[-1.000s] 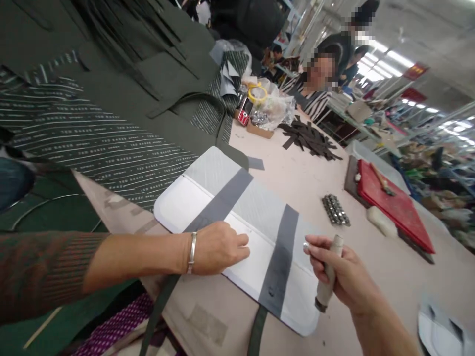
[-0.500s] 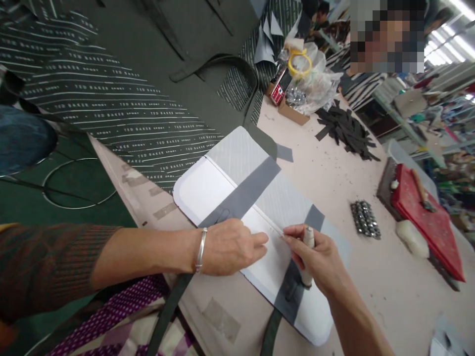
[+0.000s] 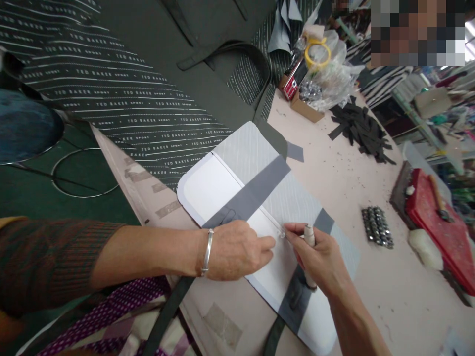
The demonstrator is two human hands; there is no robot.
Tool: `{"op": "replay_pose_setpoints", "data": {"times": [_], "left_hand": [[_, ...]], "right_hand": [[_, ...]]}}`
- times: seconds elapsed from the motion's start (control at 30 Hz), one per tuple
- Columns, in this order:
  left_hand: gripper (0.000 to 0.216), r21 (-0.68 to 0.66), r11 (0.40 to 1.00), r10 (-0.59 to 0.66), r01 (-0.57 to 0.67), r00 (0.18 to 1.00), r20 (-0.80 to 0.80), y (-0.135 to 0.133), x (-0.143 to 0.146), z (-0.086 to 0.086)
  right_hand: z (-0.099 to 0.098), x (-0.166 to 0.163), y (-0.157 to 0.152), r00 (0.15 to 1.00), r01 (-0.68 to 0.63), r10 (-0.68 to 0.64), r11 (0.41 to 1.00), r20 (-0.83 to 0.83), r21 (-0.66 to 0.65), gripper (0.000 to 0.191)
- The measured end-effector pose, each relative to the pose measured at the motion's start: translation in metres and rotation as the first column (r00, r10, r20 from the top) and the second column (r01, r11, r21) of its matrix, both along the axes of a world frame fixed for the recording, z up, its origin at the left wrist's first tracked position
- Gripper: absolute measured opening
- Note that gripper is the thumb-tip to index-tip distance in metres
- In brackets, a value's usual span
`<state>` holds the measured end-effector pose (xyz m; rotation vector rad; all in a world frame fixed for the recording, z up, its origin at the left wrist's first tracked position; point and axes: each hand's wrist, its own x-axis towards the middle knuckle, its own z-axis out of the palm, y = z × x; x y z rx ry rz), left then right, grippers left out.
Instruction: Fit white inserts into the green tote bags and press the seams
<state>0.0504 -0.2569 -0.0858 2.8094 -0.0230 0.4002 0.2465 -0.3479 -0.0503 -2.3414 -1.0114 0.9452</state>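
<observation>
A white panel [image 3: 211, 184] with rounded corners, striped grey fabric along its far side and dark grey bands across it, lies slanted on the table. My left hand [image 3: 239, 252] is closed above its middle, fingers curled and thumb side toward my right hand; what it grips, if anything, is hidden. My right hand [image 3: 321, 257] is wrapped around a tool with a pale, tape-wrapped handle [image 3: 309, 235], its working end not visible. The thumb and forefinger of that hand pinch near a small pale curl [image 3: 281, 234] at the panel's lengthwise seam. Dark straps stick out from under the near edge.
Dark printed fabric [image 3: 156, 106] covers the far left. Beyond the panel are a carton [image 3: 307, 109] with plastic bags and yellow tape [image 3: 317, 53], black strips [image 3: 361, 131], shiny metal pieces [image 3: 377, 226], and a red slab [image 3: 438, 227] with a hammer [image 3: 440, 199]. Someone is at upper right.
The view has shifted slightly, so the table things appear farther right. My left hand has edged rightward, and a small pale curl now shows by my right fingertips. Both hands keep their closed shapes.
</observation>
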Motion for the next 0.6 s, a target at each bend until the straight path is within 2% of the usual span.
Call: {"op": "replay_pose_setpoints", "data": {"times": [0.13, 0.37, 0.5, 0.6], "left_hand": [[0.004, -0.01, 1.0, -0.007, 0.007, 1.0, 0.0, 0.0001, 0.0006, -0.0011], [0.006, -0.009, 1.0, 0.0, 0.0, 1.0, -0.02, 0.0007, 0.0005, -0.0005], [0.008, -0.011, 1.0, -0.003, 0.002, 0.999, -0.032, 0.0002, 0.0007, -0.001], [0.007, -0.016, 1.0, -0.002, 0.001, 1.0, -0.028, 0.0004, 0.001, -0.001]], "right_hand": [[-0.0021, 0.0058, -0.0036, 0.997, -0.075, 0.075, 0.997, 0.015, -0.02, 0.042], [-0.0067, 0.0095, -0.0021, 0.984, -0.163, 0.164, 0.986, 0.069, -0.028, 0.033], [-0.0027, 0.0082, 0.0016, 0.973, -0.191, 0.2, 0.978, 0.114, -0.085, 0.033], [0.0022, 0.0049, 0.0032, 0.956, -0.241, 0.248, 0.968, 0.159, -0.064, 0.03]]}}
